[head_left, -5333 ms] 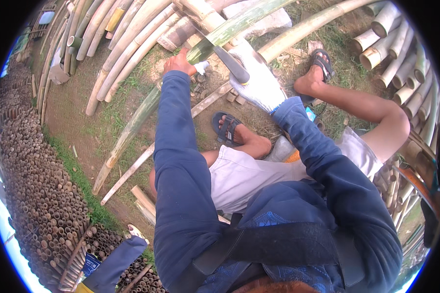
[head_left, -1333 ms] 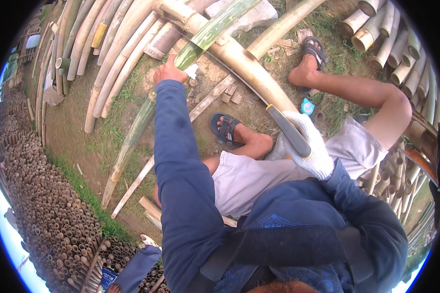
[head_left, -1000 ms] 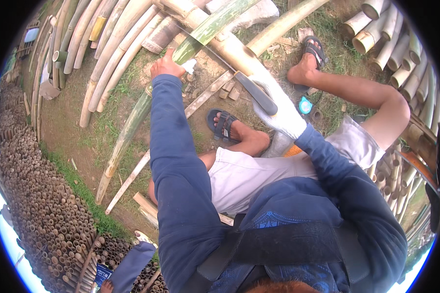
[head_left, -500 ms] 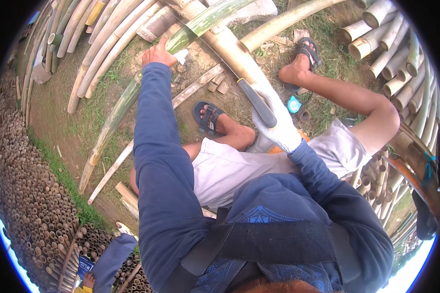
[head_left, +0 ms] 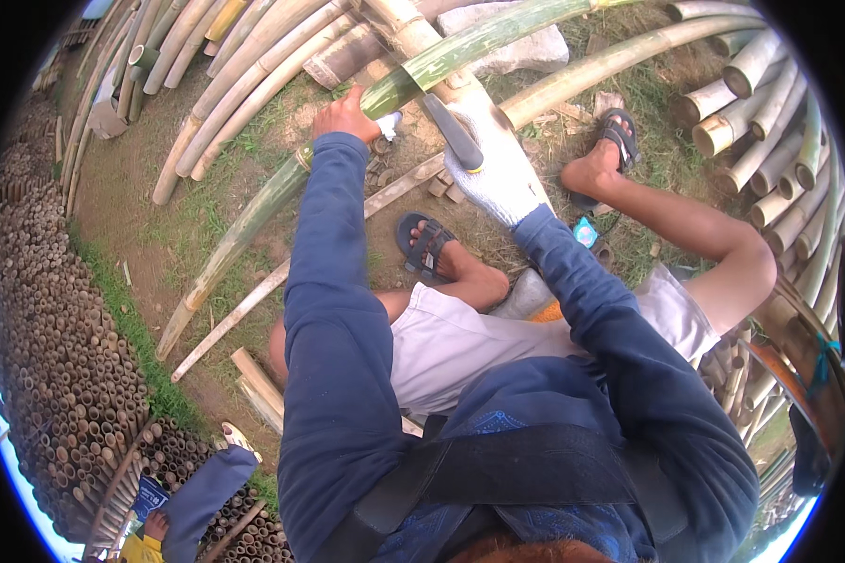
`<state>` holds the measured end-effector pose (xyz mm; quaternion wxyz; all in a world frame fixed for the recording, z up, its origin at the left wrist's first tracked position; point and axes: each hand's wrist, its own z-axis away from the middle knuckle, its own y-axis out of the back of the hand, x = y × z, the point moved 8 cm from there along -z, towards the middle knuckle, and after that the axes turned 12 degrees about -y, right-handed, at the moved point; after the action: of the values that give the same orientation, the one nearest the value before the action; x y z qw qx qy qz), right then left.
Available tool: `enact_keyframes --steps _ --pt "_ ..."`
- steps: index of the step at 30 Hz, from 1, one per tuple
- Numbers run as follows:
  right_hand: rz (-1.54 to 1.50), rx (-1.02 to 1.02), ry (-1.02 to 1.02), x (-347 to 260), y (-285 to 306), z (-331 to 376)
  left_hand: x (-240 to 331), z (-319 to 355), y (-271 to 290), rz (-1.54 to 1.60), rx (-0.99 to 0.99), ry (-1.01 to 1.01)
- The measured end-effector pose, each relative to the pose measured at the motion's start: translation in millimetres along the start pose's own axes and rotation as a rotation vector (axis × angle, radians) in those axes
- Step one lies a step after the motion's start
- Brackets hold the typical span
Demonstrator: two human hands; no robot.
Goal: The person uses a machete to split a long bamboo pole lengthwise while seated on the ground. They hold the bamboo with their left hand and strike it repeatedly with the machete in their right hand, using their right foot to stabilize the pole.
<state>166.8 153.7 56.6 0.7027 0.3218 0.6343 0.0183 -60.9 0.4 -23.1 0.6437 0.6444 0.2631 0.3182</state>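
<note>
A long green bamboo pole (head_left: 483, 45) runs from the lower left up to the top right, across a thick tan bamboo pole (head_left: 406, 26). My bare left hand (head_left: 344, 118) is wrapped round the green pole, left of that crossing. A bit of white material (head_left: 389, 126) shows beside its fingers. In a white knitted glove, my right hand (head_left: 498, 169) grips the dark grey handle of a handsaw (head_left: 453, 133). The handle's front end is close against the green pole, where the blade crosses it; most of the blade is hidden or too thin to make out.
Pale bamboo poles (head_left: 244, 89) lie at the upper left, more (head_left: 770, 113) at the right. A stone block (head_left: 512, 42) sits behind the green pole. Near my sandalled feet (head_left: 427, 246) is a blue tape measure (head_left: 585, 232). Another person's sleeve (head_left: 202, 497) shows lower left, beside stacked bamboo (head_left: 66, 338).
My right hand has pushed the handsaw forward, bringing its handle up to the green pole and hiding the blade length seen before. My left hand keeps its hold; the whole view has shifted slightly.
</note>
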Motion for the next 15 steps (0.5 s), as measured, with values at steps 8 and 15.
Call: enact_keyframes --steps 8,15 --pt "-0.015 -0.122 -0.196 59 64 185 -17 10 -27 0.01 -0.043 0.014" --pt "0.026 -0.051 -0.1 22 -2 4 -7 5 -23 -0.012 0.083 -0.046"
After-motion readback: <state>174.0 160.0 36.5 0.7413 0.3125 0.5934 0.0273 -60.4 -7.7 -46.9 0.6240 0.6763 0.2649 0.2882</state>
